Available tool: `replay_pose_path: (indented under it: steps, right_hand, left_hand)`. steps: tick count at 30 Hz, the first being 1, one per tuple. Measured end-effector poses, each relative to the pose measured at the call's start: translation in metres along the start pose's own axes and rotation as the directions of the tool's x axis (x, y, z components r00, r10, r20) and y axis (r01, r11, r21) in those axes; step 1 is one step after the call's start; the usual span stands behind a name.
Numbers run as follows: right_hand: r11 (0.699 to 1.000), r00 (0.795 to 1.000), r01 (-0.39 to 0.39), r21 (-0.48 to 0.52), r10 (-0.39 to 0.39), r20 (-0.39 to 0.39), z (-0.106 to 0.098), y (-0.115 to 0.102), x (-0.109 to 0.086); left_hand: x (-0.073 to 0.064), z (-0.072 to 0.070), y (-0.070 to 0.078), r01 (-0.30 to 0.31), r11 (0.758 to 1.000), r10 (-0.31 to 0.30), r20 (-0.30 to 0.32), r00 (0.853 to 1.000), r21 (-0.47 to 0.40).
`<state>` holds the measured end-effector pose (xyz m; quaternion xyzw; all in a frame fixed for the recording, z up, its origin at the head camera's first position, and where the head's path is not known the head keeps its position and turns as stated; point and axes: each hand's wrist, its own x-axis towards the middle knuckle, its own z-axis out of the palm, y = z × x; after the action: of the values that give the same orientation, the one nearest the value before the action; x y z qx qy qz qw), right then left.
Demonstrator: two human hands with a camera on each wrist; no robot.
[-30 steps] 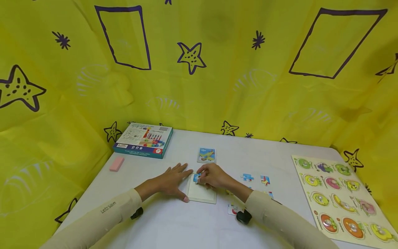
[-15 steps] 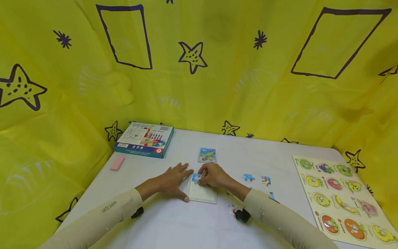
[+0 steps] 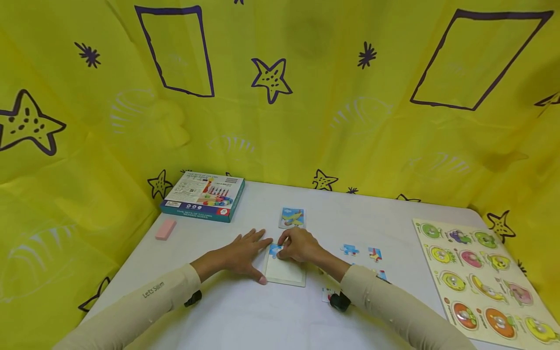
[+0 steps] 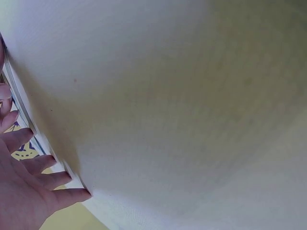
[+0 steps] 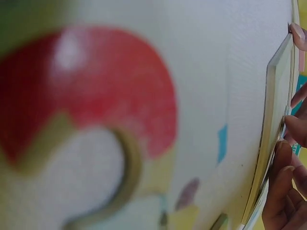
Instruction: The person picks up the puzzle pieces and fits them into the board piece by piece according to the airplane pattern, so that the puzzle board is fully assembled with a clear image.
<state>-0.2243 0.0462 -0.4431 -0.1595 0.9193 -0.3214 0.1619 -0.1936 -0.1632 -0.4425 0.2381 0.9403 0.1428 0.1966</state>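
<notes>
Edging farther left at mid-frame, the puzzle piece (image 3: 273, 250) is needing level pressure, right hand (image 3: 299, 244) pinching, spread left hand (image 3: 245, 253) bracing tray (image 3: 285, 273).

- Yellow fabric backdrop (image 3: 323, 141) fills upper frame in head view, creased at left edge
- Prints on it: dark starfish (image 3: 271, 80) top centre, dark four-sided outlines (image 3: 206, 51) upper left and upper right, pale shell shapes
- White table (image 3: 271, 316) across lower half, far right corner rounded
- Light soft, darker patch upper right
</notes>
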Motion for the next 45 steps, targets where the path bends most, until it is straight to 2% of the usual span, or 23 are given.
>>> replay_pose_path:
  steps: [11,16,20,23,27,31,34,38,45]
  right_hand:
    - [1.0,1.0,0.008,-0.016,-0.009,-0.021,-0.001,-0.003,-0.001]
    - [0.999,0.999,0.034,0.013,-0.034,0.004,-0.004,-0.003,-0.002]
    - [0.995,0.997,0.07,0.072,-0.072,0.037,-0.007,-0.002,-0.003]
    - [0.985,0.989,0.123,0.124,-0.131,0.063,-0.01,0.003,-0.006]
    - [0.957,0.97,0.199,0.209,-0.222,0.094,-0.017,0.017,-0.009]
    - [0.938,0.963,0.226,0.265,-0.256,0.085,-0.031,0.036,-0.014]
    - [0.94,0.97,0.214,0.264,-0.236,0.057,-0.044,0.052,-0.021]
    - [0.956,0.985,0.168,0.239,-0.174,0.006,-0.063,0.074,-0.031]
    - [0.989,0.996,0.021,0.148,-0.008,-0.087,-0.091,0.108,-0.053]
  left_hand:
    - [0.001,0.001,-0.001,-0.006,1.0,0.005,-0.009,1.0,-0.013]
    - [0.0,0.001,-0.002,-0.023,1.0,0.022,-0.005,1.0,-0.017]
    - [0.0,0.001,-0.001,-0.026,0.999,0.026,-0.006,1.0,-0.018]
    - [0.0,0.001,-0.001,-0.019,1.0,0.019,-0.003,1.0,-0.016]
    - [0.0,0.002,-0.001,-0.014,1.0,0.014,-0.004,1.0,-0.013]
    - [0.0,0.002,0.0,-0.004,1.0,0.004,-0.005,1.0,-0.012]
    - [0.0,0.002,0.0,0.004,1.0,-0.004,-0.003,1.0,-0.015]
    - [0.0,0.002,0.0,0.007,1.0,-0.007,-0.004,1.0,-0.012]
    - [0.001,0.003,-0.001,0.014,1.0,-0.014,-0.012,1.0,-0.006]
